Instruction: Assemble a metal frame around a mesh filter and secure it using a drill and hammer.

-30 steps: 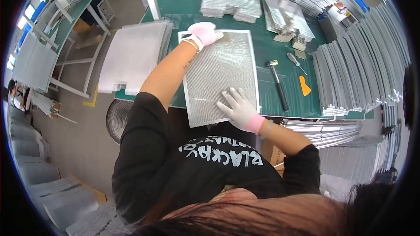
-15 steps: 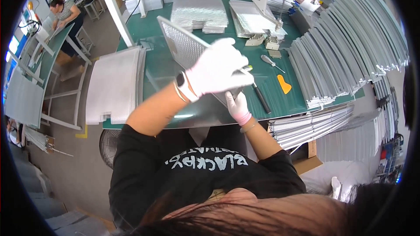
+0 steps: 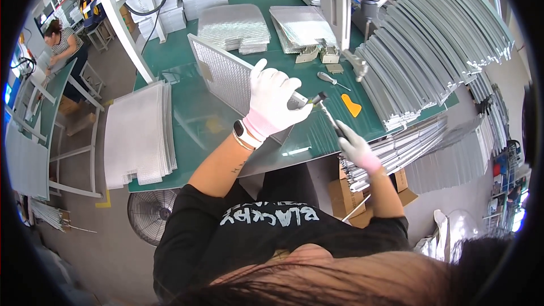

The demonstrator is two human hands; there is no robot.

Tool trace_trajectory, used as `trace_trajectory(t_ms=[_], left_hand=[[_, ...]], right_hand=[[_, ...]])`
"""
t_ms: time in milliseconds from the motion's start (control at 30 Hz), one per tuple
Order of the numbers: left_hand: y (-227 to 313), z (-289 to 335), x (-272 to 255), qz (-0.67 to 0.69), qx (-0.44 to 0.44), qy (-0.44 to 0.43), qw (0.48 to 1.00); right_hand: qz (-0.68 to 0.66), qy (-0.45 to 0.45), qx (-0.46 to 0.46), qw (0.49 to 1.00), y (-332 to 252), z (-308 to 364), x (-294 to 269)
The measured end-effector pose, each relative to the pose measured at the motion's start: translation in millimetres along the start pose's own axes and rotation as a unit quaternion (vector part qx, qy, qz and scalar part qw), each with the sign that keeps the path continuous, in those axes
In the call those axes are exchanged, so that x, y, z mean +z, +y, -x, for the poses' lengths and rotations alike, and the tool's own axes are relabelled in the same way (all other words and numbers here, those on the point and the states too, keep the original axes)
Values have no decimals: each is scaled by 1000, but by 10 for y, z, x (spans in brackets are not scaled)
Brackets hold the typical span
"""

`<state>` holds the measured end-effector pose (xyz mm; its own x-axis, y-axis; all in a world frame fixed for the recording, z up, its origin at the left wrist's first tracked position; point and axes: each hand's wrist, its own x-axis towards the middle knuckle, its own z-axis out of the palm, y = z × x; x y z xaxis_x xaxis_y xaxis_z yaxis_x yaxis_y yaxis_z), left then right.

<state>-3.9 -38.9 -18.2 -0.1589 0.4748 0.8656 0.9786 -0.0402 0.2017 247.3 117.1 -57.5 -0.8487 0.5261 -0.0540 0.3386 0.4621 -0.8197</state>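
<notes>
left to right: we see a stack of pale sheets (image 3: 139,136) at the left, no frame showing on them. the framed mesh panel (image 3: 226,76) stands tilted on the tabletop (image 3: 184,99), the left hand (image 3: 272,102) pinching its upper edge, fingers bent. frame's on along the edges we see; we judge corner work partway, can't tell if it's closed. the hammer (image 3: 329,118) has its head by that corner, right hand (image 3: 357,150) fingers wrapped round the handle.
</notes>
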Motion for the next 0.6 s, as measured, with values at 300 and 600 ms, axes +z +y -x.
trace_trajectory(t_ms=[300,600], left_hand=[[47,1,70,19,4,63,998],[49,-14,68,12,2,57,998]], right_hand=[[44,182,-364,912,-1107,685,-597],[101,231,-343,905,-1246,618,-487]])
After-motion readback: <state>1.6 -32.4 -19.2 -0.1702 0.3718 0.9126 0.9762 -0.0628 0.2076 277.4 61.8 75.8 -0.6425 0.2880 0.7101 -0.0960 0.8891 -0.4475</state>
